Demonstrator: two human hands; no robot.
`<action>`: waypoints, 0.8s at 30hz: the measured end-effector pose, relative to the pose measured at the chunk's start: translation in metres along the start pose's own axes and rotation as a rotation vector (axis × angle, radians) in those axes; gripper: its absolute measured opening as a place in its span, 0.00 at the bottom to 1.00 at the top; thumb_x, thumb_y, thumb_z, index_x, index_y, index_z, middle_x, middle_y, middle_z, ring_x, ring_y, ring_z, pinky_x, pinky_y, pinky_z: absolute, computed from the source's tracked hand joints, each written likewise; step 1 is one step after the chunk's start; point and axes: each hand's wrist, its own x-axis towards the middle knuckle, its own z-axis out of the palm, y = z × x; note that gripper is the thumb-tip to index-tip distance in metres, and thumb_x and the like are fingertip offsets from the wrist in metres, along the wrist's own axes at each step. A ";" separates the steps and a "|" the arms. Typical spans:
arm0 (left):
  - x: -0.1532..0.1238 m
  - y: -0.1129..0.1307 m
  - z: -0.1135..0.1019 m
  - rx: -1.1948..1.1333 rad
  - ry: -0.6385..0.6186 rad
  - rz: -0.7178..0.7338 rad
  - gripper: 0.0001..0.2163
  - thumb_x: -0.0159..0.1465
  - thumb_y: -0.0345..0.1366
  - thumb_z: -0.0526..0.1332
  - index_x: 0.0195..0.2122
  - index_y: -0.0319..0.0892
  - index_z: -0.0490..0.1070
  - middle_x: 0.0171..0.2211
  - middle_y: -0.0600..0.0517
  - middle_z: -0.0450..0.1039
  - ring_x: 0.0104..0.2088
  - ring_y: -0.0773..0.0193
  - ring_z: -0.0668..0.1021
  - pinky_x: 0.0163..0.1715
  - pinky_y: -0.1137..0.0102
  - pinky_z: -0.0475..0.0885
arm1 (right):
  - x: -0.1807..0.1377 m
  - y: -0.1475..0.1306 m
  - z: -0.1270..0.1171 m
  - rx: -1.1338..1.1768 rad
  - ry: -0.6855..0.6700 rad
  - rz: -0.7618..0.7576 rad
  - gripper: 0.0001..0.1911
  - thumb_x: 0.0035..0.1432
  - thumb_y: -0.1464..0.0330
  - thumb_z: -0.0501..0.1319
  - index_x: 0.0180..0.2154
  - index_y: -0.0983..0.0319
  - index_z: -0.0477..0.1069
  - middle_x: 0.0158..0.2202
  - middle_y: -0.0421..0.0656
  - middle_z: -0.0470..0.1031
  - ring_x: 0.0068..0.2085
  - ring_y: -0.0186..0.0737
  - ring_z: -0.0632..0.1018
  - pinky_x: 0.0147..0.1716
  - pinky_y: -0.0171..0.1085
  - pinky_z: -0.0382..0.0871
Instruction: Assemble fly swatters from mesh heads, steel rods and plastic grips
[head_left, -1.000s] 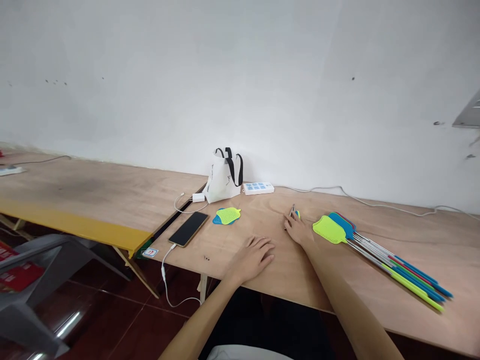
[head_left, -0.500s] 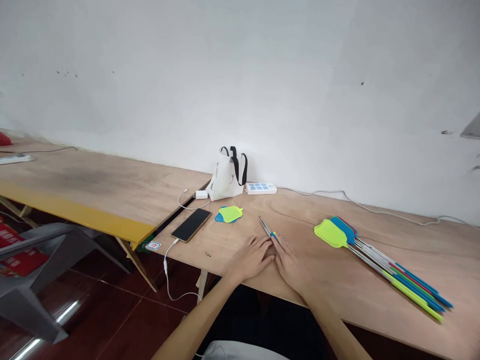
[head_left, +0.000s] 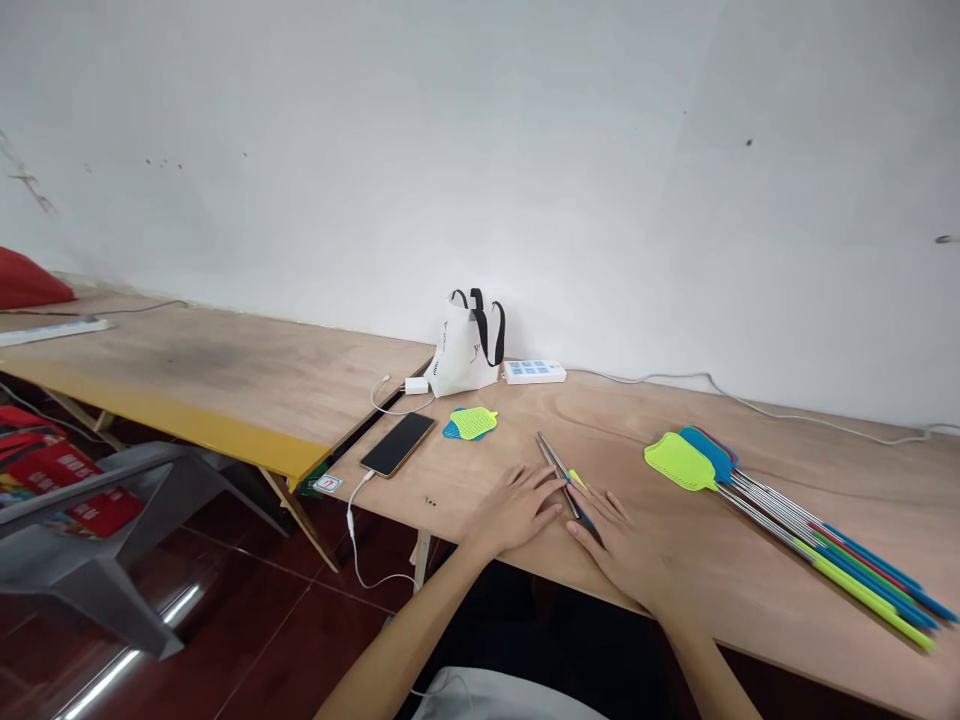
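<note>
My left hand [head_left: 519, 508] lies flat on the table near its front edge, fingers stretched out. Its fingertips touch thin metal rods [head_left: 553, 458] that have blue and yellow-green handle parts. My right hand [head_left: 626, 545] rests palm down on the other side, fingers spread, its index finger and thumb against the handle parts and covering some of them. Beyond my left hand, a yellow-green fly swatter head [head_left: 477, 423] overlaps a blue fly swatter head [head_left: 451, 430]. To the right, several fly swatters [head_left: 681, 462] with metal shafts and coloured handles lie in a bundle.
A phone [head_left: 398, 444] with a charging cable lies at the left. Behind it stand a white bag [head_left: 459, 350] with black straps and a white power strip [head_left: 534, 372]. A second, yellow-edged table [head_left: 255, 435] adjoins on the left, above a grey chair [head_left: 142, 500].
My hands have moved apart, the right one shifting rightward. The rods between them are more spread out and show more of their length. The view has turned slightly left.
</note>
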 end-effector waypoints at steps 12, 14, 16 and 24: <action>0.001 -0.002 0.000 0.001 -0.013 -0.010 0.24 0.76 0.48 0.48 0.71 0.54 0.54 0.71 0.50 0.56 0.69 0.56 0.63 0.68 0.55 0.54 | 0.003 -0.014 -0.015 0.137 0.034 0.016 0.22 0.72 0.58 0.52 0.63 0.50 0.65 0.64 0.41 0.71 0.66 0.45 0.68 0.67 0.56 0.60; 0.002 -0.002 -0.001 0.000 -0.016 -0.005 0.23 0.76 0.47 0.48 0.71 0.54 0.55 0.72 0.50 0.55 0.69 0.56 0.63 0.68 0.55 0.55 | 0.002 -0.014 -0.017 0.151 0.018 -0.011 0.22 0.70 0.58 0.54 0.63 0.49 0.66 0.64 0.41 0.71 0.67 0.46 0.67 0.68 0.57 0.58; 0.002 -0.002 0.000 0.001 -0.015 0.000 0.22 0.76 0.43 0.49 0.70 0.54 0.56 0.72 0.51 0.55 0.69 0.57 0.63 0.68 0.55 0.55 | 0.002 -0.014 -0.017 0.183 0.026 -0.017 0.21 0.69 0.59 0.55 0.62 0.50 0.66 0.64 0.42 0.71 0.67 0.46 0.68 0.68 0.57 0.58; 0.004 -0.004 0.002 -0.006 -0.004 0.028 0.22 0.72 0.32 0.50 0.67 0.51 0.61 0.70 0.53 0.60 0.67 0.59 0.65 0.67 0.57 0.56 | 0.004 -0.010 -0.020 0.374 0.040 -0.075 0.13 0.64 0.67 0.57 0.50 0.52 0.72 0.59 0.43 0.74 0.62 0.46 0.72 0.66 0.54 0.61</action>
